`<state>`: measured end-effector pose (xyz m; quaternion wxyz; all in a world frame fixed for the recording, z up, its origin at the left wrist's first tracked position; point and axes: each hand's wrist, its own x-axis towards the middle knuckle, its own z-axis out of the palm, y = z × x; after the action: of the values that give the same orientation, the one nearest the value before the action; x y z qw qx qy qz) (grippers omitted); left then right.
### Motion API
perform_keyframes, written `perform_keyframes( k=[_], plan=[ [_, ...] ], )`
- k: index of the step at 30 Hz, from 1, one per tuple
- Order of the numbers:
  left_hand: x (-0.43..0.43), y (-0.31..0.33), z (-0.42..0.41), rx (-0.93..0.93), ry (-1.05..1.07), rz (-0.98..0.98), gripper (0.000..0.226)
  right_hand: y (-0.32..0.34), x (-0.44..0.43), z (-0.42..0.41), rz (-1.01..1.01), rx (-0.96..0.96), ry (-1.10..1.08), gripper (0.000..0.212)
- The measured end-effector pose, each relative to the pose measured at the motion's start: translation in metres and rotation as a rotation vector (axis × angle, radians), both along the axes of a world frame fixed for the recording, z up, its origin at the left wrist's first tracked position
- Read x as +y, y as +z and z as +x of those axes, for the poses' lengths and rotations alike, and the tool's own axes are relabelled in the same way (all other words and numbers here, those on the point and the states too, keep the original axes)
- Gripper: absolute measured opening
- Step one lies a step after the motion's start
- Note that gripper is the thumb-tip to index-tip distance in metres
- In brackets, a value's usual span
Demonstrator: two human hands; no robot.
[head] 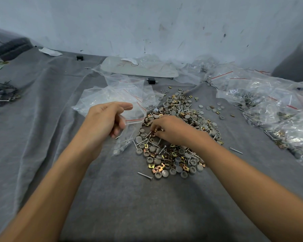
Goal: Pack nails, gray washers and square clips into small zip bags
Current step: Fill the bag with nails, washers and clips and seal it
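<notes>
The left hand (105, 120) is gripping a small clear red-lined zip bag (129, 137) at its mouth. Just beside it, the right hand (171, 131) is pinching brassy square metal clips (156, 131) from the mixed hardware pile (175, 159) beneath. The slack mouth is probably risking spilled clips.

I see the nails (144, 175), gray washers (158, 174) and brass-coloured square clips (151, 166) lying mixed in one loose heap, with a few strays around it. My left hand (103, 123) holds a clear zip bag (129, 137) just beside the heap, its red-striped mouth uppermost and several nails inside. Empty bags (112, 95) lie flat behind it; filled bags (269, 109) are piled at the right.
</notes>
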<state>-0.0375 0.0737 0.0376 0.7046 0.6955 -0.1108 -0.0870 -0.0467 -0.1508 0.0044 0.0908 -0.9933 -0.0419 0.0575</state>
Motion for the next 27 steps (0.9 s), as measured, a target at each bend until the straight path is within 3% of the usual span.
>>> perform_keyframes(
  k=[4, 7, 12, 21, 27],
  plan=[
    [-0.001, 0.0, -0.001, -0.004, -0.01, 0.001, 0.033, 0.003, -0.012, -0.005, 0.007, 0.008, -0.019, 0.02],
    [-0.001, 0.001, -0.002, -0.004, -0.008, -0.002, 0.033, 0.006, -0.019, -0.006, 0.059, 0.057, -0.061, 0.031],
    [-0.002, 0.001, -0.002, -0.004, -0.007, 0.0, 0.033, 0.007, -0.019, -0.002, -0.027, 0.115, -0.038, 0.041],
    [-0.003, 0.002, -0.003, 0.0, -0.003, 0.002, 0.033, 0.0, -0.018, -0.002, 0.028, 0.039, -0.086, 0.02],
    [-0.002, 0.0, -0.002, -0.003, -0.01, 0.003, 0.033, -0.002, -0.018, -0.004, 0.037, 0.014, -0.072, 0.02]
  ],
)
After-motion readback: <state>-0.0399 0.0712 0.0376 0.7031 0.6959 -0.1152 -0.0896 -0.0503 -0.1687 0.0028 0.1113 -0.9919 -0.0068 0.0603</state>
